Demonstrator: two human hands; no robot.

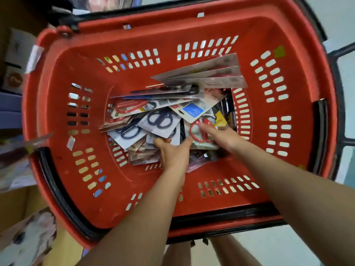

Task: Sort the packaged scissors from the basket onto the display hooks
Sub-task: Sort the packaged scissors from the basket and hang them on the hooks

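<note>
Packs of scissors (146, 112) lie heaped on the bottom of a red slotted basket (192, 31), overlapping at all angles, so most cards are half buried under others. Toward the basket's far wall a fan of grey cards (207, 73) leans up over the heap and partly covers a pack with black handles (184, 88). A card with a blue label (193, 110) lies just under them. Near the basket's middle sit two packs with dark blue handles (160, 119), and toward its left wall a pack with red handles (128, 107). The left hand (172, 152) reaches in over the basket's near wall, its fingers (163, 140) bent down against the edge of a grey pack in the heap and the thumb spread wide; whether they pinch anything cannot be told. The right hand (225, 137) comes in beside it, closer to the basket's right wall, fingers stretched and resting on a red-handled pack (197, 134) without closing round it. A yellow pack (221, 120) is wedged just beyond, near the right wall. Black carry bars (319, 131) fold along the basket's rim. Outside the basket to its left is a cardboard box (17, 206), and below its near edge pale floor (288, 246) shows.
</note>
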